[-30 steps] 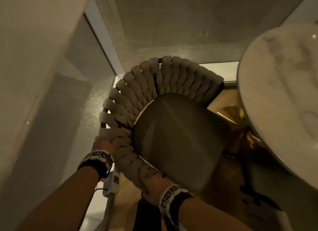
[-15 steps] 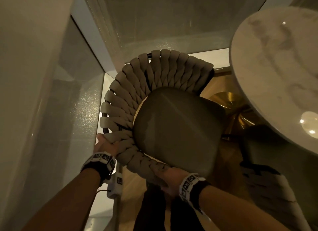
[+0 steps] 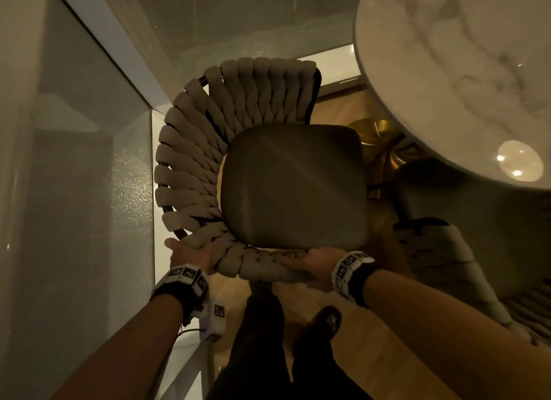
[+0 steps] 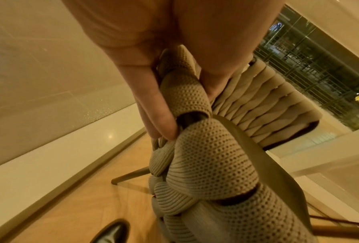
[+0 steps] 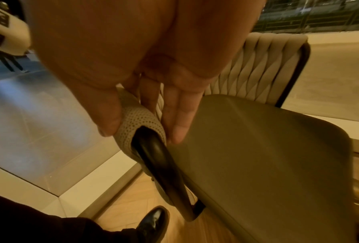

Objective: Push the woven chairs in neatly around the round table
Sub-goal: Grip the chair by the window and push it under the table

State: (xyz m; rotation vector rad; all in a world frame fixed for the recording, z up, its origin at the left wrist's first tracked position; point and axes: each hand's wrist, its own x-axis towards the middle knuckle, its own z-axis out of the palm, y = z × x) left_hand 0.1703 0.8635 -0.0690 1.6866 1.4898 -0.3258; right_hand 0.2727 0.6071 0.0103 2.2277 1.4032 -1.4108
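The woven chair (image 3: 190, 161) has a beige braided back curving round a grey-green seat (image 3: 293, 185). It stands left of the round marble table (image 3: 447, 72), with the seat's open front facing the table's gold base (image 3: 378, 143). My left hand (image 3: 190, 252) grips the near corner of the braided rim, its fingers (image 4: 153, 111) curled round a woven band (image 4: 187, 98). At the arm's end my right hand (image 3: 316, 265) holds on, fingers (image 5: 180, 121) and thumb pinching the last band (image 5: 141, 125) over the dark frame (image 5: 160, 164). A second woven chair (image 3: 441, 250) sits at the right, its seat partly under the table.
A glass panel (image 3: 89, 191) and white ledge (image 3: 167, 355) run close along the chair's left side. My dark trousers and black shoe (image 3: 325, 319) are on the wood floor (image 3: 357, 355) just behind the chair. A window with a railing (image 4: 320, 69) lies beyond the chair.
The chair has swung round so its seat front faces the table more squarely. My right hand has slid along the rim to the arm's end. My left hand keeps its grip.
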